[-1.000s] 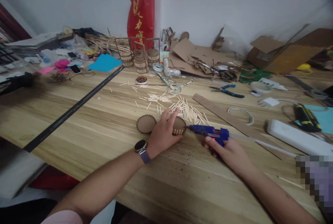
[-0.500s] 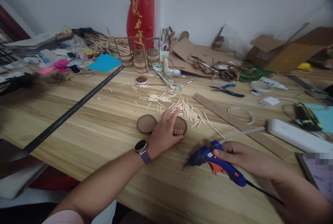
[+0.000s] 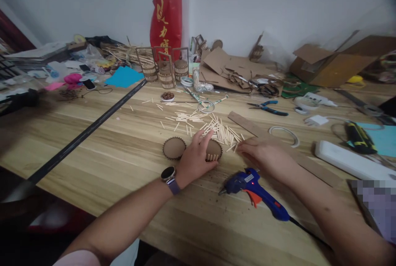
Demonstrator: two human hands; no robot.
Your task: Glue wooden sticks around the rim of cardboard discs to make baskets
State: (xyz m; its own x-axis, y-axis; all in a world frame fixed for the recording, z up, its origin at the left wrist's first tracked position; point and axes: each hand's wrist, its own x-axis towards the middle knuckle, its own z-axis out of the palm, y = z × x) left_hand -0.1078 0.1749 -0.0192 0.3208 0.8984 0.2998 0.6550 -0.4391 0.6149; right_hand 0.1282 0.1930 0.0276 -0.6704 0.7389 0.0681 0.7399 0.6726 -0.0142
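My left hand [image 3: 195,158] is curved around a round cardboard base [image 3: 214,149], thumb at its near edge and fingers at its far side. A short row of small wooden sticks stands along the near inside of this base. A second round base [image 3: 174,149] with a notched rim lies just left of the hand. At the right edge of the stick pile [image 3: 221,132], my right hand [image 3: 268,156] has its fingertips drawn together; what they hold, if anything, is hidden. Below that hand a blue glue gun [image 3: 260,191] with an orange trigger lies on the table.
A cardboard strip [image 3: 247,125] runs diagonally behind my right hand. Pliers [image 3: 268,108], a white power strip [image 3: 349,163] and a ring of cord [image 3: 284,135] lie to the right. Small lidded baskets [image 3: 167,79] and a bowl of brown beads [image 3: 167,96] stand farther back.
My right hand has let go of the glue gun, now lying on the table, and moved up and left to the stick pile. My left hand has stayed at the base.
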